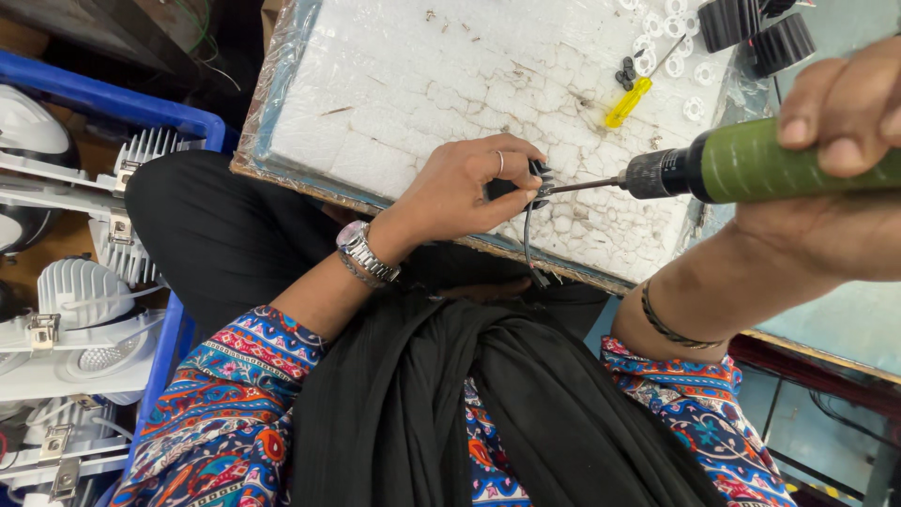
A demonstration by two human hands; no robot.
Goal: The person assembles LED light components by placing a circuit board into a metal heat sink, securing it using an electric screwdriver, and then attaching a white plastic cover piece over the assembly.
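Note:
My left hand (pixel 465 188) grips a small black finned part (pixel 538 181) against a white foam board (pixel 422 75), with a thin black wire hanging from it. My right hand (pixel 835 160) holds a green powered screwdriver (pixel 751 164) level, and its bit tip touches the black part from the right. A metal watch sits on my left wrist and a thin dark bangle on my right.
On the foam's far right lie a yellow-handled screwdriver (pixel 627 103), white plastic rings (pixel 657 28), small dark screws (pixel 626 72) and two black finned housings (pixel 755 33). A blue crate (pixel 164 347) at left holds several white lamp fittings (pixel 84 319). A dark scarf covers my lap.

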